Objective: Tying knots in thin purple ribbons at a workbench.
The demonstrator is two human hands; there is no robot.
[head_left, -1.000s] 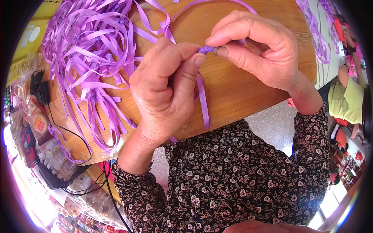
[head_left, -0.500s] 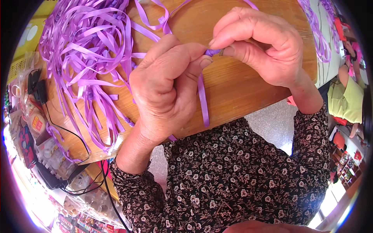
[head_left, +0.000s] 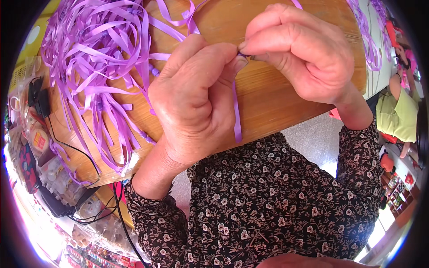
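Observation:
Over the wooden tabletop, my left hand [head_left: 190, 96] is closed, pinching a purple ribbon [head_left: 237, 118] between thumb and forefinger. One end of it hangs down below the fingers toward the table edge. My right hand [head_left: 304, 56] is closed too, its thumb and forefinger tips meeting the left fingertips at the same ribbon. Only a small dark purple bit shows between the two pinches; the fingers cover the rest. Left of my hands lies a big tangled heap of purple ribbons [head_left: 100, 58], with darker purple knotted or beaded pieces among them.
The wooden table [head_left: 286, 107] ends just in front of my body. Bagged goods [head_left: 56, 174] and a black cable [head_left: 71, 147] crowd its left side. More purple ribbons [head_left: 368, 49] hang over a white surface at right. A person in a yellow-green top [head_left: 395, 111] is farther right.
My fingertips have closed in over the purple knotted or beaded piece, which showed more before. The right hand has shifted slightly to the right, and the view has moved a little.

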